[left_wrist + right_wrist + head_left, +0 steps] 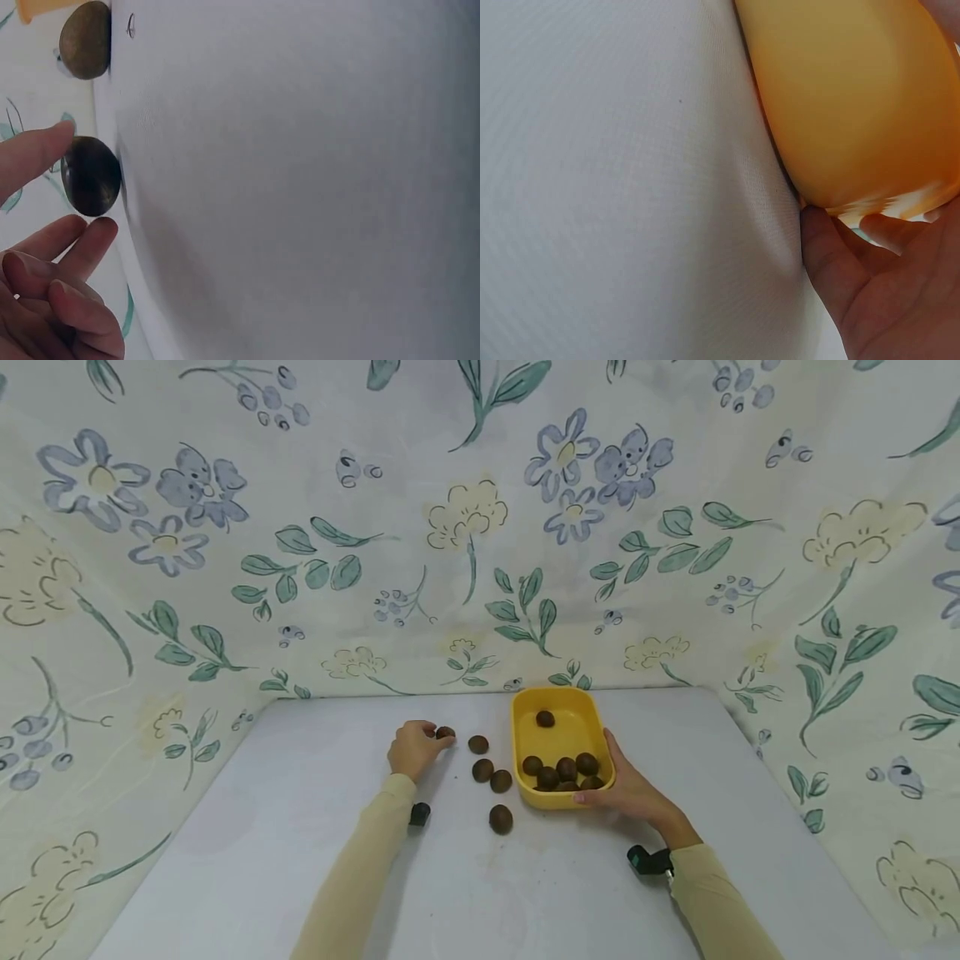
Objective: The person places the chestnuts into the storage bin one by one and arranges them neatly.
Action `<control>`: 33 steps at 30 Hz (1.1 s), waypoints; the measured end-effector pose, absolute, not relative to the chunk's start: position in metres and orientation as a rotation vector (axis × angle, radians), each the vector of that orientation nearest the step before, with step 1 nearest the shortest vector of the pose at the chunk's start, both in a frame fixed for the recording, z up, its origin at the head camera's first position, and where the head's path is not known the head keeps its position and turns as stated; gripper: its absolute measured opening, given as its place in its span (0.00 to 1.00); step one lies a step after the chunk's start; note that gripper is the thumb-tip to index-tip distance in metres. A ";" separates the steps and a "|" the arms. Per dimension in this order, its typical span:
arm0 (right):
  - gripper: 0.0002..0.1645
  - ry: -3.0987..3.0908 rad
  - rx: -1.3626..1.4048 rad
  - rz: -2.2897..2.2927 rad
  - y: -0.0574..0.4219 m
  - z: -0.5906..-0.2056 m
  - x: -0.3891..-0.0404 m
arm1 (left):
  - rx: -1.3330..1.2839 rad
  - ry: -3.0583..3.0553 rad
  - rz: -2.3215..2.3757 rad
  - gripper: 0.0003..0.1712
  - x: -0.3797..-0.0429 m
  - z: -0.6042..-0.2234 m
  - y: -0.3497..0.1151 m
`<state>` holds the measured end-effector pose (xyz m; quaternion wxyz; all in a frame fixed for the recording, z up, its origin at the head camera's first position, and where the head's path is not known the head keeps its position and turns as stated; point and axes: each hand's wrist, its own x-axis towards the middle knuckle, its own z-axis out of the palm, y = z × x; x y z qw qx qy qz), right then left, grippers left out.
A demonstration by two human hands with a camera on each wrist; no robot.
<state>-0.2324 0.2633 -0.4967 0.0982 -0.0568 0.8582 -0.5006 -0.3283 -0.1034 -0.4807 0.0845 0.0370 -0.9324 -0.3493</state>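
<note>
At the middle left of the table, my left hand (pixel 415 750) has its thumb and fingertips at opposite sides of a round brown fruit (pixel 91 176), which is dark and glossy. This fruit is low at the table surface in the left wrist view. My right hand (pixel 633 789) grips the near right corner of a yellow plastic tub (pixel 522 727), thumb at the front and fingers along the right side. Several round brown fruits (pixel 567 768) are gathered at the tub's near end, and one fruit (pixel 545 718) lies toward its far end. The tub's wall (pixel 855 112) fills much of the right wrist view.
Between my left hand and the tub lie several loose fruits, among them one at the back (pixel 478 744) and one nearest me (pixel 501 819). The white table (pixel 300 827) meets a flower-patterned cloth (pixel 465 635) at its back and sides.
</note>
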 end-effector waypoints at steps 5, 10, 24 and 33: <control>0.84 2.543 -0.169 -1.484 0.264 -0.496 -0.232 | 0.086 -2.785 -1.008 0.29 -0.329 -0.481 -0.100; 0.85 2.547 -0.163 -1.479 0.265 -0.495 -0.233 | 0.081 -2.796 -0.983 0.28 -0.331 -0.479 -0.097; 0.86 2.544 -0.111 -1.470 0.261 -0.498 -0.234 | 0.093 -2.808 -1.001 0.26 -0.330 -0.480 -0.096; 0.86 2.556 -0.125 -1.453 0.263 -0.499 -0.235 | 0.025 -2.804 -1.093 0.29 -0.322 -0.474 -0.093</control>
